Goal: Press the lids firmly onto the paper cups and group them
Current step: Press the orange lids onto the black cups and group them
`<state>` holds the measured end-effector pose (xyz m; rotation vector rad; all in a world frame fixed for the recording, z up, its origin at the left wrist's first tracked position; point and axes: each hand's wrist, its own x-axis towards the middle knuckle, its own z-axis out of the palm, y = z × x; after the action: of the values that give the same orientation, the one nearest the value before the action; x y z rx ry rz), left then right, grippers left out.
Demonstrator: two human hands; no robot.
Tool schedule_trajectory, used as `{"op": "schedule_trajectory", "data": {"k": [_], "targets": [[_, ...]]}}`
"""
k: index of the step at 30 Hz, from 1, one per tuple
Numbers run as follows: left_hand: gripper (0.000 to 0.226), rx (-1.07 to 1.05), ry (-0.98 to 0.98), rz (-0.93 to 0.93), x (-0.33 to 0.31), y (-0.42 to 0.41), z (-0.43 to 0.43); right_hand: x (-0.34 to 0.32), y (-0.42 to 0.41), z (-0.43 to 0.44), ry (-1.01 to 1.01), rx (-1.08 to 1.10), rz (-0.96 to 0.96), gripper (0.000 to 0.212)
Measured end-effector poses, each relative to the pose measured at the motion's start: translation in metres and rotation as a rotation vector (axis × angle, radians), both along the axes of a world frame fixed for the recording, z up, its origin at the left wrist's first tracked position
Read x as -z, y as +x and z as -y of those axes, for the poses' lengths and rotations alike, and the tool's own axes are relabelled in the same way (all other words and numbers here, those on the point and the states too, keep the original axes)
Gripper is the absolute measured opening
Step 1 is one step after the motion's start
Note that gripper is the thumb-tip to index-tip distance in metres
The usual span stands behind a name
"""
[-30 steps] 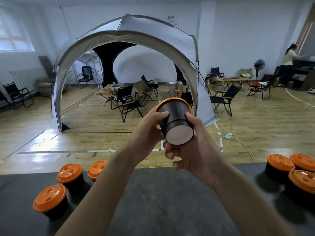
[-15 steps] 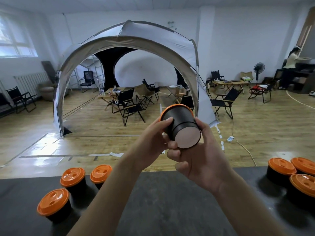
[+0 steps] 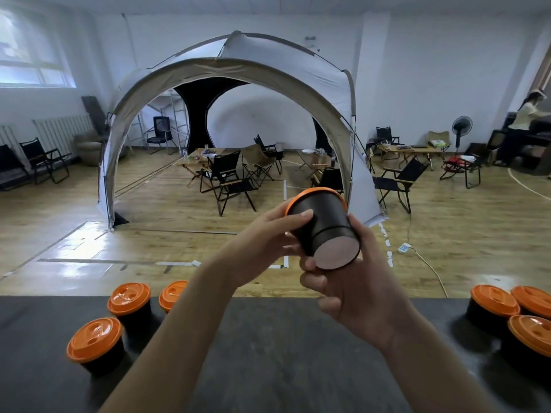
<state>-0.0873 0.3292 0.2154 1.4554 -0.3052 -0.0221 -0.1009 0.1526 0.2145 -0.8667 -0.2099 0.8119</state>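
A black paper cup (image 3: pixel 323 225) with an orange lid is held up in the air above the dark table (image 3: pixel 268 353), tilted so its pale bottom faces me. My left hand (image 3: pixel 277 231) grips its upper part near the lid rim. My right hand (image 3: pixel 346 281) curls round its lower part from underneath. Three lidded cups stand on the left of the table (image 3: pixel 95 342) (image 3: pixel 128 301) (image 3: pixel 173 295), the third partly hidden by my left forearm. Three more lidded cups (image 3: pixel 492 301) (image 3: pixel 533 301) (image 3: pixel 533 335) stand grouped at the right edge.
Beyond the table's far edge lies a wooden floor with a large grey tent (image 3: pixel 232 84), folding chairs and low tables. A person (image 3: pixel 527 114) stands at the far right by a fan (image 3: pixel 461 126). A power strip (image 3: pixel 404 248) with cable lies on the floor.
Both hands and the cup have drifted slightly right and lower in view while the head tilted up a little. The grip on the cup is unchanged.
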Motion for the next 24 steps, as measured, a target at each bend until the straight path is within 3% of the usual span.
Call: {"op": "schedule_trajectory", "data": {"k": [4,11,14,18,20,22,24], "targets": [[0.063,-0.016,-0.148,-0.014,0.007,0.008,0.006,0.002,0.001,-0.003,0.125,-0.057,-0.056,0.076],[0.069,-0.104,-0.097,-0.044,0.011,0.011,0.01,0.007,0.001,-0.004,0.202,-0.074,-0.098,0.075],[0.057,-0.114,-0.099,0.05,0.017,0.01,0.006,0.01,0.003,-0.001,0.074,-0.019,-0.019,0.072],[0.031,-0.103,-0.053,0.139,0.03,0.0,-0.002,0.034,0.011,0.003,-0.21,0.263,0.211,0.063],[0.045,-0.173,-0.161,0.083,0.038,-0.004,0.008,0.051,0.011,0.001,-0.3,0.41,0.319,0.064],[0.045,-0.352,-0.181,0.025,0.054,0.001,0.021,0.068,0.008,-0.003,-0.432,0.524,0.455,0.061],[0.042,-0.385,-0.275,-0.014,0.075,0.003,0.029,0.085,0.007,-0.005,-0.485,0.693,0.602,0.057]]}}
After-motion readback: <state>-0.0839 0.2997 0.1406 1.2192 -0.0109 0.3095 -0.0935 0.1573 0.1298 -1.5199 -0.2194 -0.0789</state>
